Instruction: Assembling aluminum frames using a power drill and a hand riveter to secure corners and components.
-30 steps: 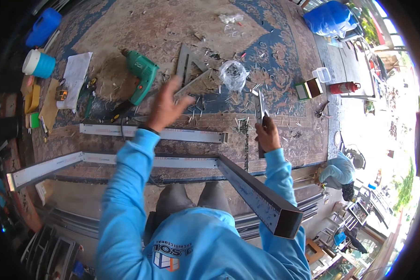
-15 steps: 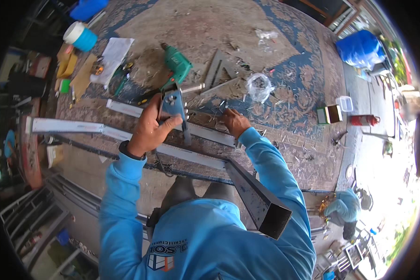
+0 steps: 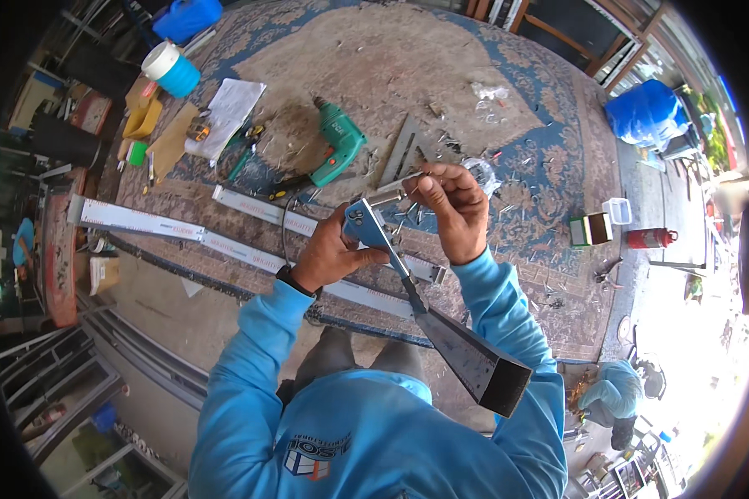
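Note:
My left hand (image 3: 329,254) is closed round a hand riveter (image 3: 364,224) with a blue-grey metal body, held over the table. Its nose points to the upper right, and its handle runs down toward the right. At that nose, my right hand (image 3: 455,212) pinches a thin metal pin (image 3: 411,180), which looks like a rivet; its far end is hidden by my fingers. Below the riveter, a dark square metal tube (image 3: 474,366) juts over the table edge toward me. A long white-filmed bar (image 3: 141,219) lies left of it, with a shorter white-filmed bar (image 3: 254,205) behind.
A green drill (image 3: 339,143), a metal square (image 3: 401,150) and many loose thin pins lie on the patterned cloth-covered table (image 3: 349,41). Papers (image 3: 231,112) and a blue-white jug (image 3: 171,70) are at left. A red bottle (image 3: 651,239) stands right. Another person (image 3: 616,391) crouches at lower right.
My right hand has risen from the tabletop to the riveter's nose with a thin pin in its fingers. My left hand has moved right and slightly down, tilting the riveter's nose toward it.

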The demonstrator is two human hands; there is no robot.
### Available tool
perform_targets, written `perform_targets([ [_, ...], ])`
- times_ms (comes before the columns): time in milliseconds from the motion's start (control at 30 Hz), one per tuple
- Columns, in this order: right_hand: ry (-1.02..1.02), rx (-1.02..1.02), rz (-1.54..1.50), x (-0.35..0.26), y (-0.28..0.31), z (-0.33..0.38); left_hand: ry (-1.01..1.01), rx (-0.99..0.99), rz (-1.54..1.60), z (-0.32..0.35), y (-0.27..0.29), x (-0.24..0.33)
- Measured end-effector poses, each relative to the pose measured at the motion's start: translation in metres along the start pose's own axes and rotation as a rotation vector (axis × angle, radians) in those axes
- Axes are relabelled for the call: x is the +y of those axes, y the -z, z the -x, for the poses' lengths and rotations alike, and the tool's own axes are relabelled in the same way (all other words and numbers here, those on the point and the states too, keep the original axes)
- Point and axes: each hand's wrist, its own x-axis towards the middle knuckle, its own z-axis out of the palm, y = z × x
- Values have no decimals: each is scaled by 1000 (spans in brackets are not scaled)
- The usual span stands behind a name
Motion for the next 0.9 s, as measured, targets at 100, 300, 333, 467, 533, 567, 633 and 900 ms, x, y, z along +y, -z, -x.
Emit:
perform_targets([
  [100, -17, 50, -1, -13, -9, 0, -45, -7, 43, -12, -6, 6],
  [300, -19, 126, -12, -17, -12, 2, -6, -90, 67, -18, -3, 12],
  [333, -5, 160, 3, -17, -11, 3, -23, -91, 82, -18, -3, 11],
  [467, 30, 126, 11, -14, -9, 4, -51, -127, 78, -18, -3, 8],
  [533, 55, 119, 9, -12, -7, 5, -73, -130, 54, -18, -2, 9],
  [567, 82, 110, 5, -12, -6, 5, -68, -125, 12, -18, 0, 11],
  [633, 101, 103, 7, -13, -6, 7, -61, -120, -30, -18, 3, 16],
  [900, 115, -5, 226, 0, 8, 21, -48, -167, -97, -16, 7, 23],
])
